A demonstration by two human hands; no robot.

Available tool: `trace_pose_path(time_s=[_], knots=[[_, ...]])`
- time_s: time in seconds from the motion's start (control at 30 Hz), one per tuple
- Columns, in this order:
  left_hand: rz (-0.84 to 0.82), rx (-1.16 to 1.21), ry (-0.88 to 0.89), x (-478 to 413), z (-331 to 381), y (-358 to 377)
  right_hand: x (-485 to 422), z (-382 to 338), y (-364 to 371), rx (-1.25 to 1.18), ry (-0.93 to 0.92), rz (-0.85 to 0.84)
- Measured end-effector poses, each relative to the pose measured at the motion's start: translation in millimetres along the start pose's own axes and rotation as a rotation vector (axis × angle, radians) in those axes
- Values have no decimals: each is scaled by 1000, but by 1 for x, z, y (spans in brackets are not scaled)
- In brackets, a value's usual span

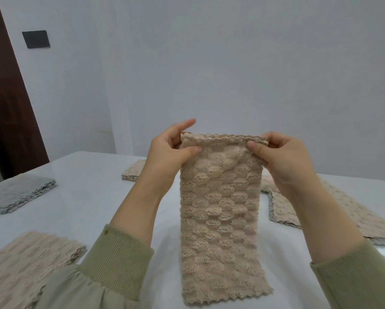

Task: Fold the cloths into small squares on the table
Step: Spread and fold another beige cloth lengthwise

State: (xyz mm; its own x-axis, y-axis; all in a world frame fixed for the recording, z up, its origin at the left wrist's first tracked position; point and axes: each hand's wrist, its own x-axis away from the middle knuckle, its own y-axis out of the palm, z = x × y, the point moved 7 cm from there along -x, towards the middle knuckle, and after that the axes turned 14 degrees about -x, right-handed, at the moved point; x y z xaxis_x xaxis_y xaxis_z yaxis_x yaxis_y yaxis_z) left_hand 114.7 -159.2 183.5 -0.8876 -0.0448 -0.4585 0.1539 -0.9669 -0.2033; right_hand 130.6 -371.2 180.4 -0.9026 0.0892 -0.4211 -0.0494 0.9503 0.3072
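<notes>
Both hands' fingers [188,150] pinch shut on the top corners of the half-folded cloth [220,208] hanging below them to the bench [93,197]; next, probably, bring that edge down to halve it

One view only, worn on the head, looking forward and slightly down across the white table [93,197] toward a plain wall [231,63]. Close in: both forearms rising from the bottom edge, left hand [171,152] and right hand [282,157] near mid-frame. Wide angle, bending the door frame [13,108] at far left.
</notes>
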Motion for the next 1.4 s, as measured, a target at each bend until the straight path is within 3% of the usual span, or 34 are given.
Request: trace_pose_path(time_s=[0.13, 0.33, 0.4, 0.5, 0.63, 0.7, 0.87, 1.03, 1.1, 1.2, 1.3, 1.4], knots=[[-95, 25, -175, 1, -22, 14, 2, 3, 6, -81, 24, -11], [67, 66, -150, -1, -18, 13, 4, -6, -1, 211, -129, 94], [104, 51, -125, -1, -17, 13, 3, -4, -3, 167, -38, 40], [171, -143, -53, -2, -16, 5, 3, 3, -1, 118, 122, -79], [236, -555, 61, -4, -12, -3, 3, -2, -9, 554, -41, 28], [244, -602, 55, -3, -14, -1, 2, 5, -9, 587, -47, 46], [220, -304, -117, -6, -55, 7, -5, 47, -8, 315, 61, 40], [208, -284, -245, 6, -120, 25, 18, 117, -9, 411, 73, 4], [181, -67, -387, 15, -148, 33, 29, 141, -9, 414, 147, -42], [174, 370, -551, 26, -163, 40, 28, 138, -15, 384, 114, 14], [141, 497, -522, 34, -153, 39, 32, 130, -21, 360, 83, 84], [128, 463, -529, 47, -148, 36, 42, 127, -32, 271, 122, 161]])
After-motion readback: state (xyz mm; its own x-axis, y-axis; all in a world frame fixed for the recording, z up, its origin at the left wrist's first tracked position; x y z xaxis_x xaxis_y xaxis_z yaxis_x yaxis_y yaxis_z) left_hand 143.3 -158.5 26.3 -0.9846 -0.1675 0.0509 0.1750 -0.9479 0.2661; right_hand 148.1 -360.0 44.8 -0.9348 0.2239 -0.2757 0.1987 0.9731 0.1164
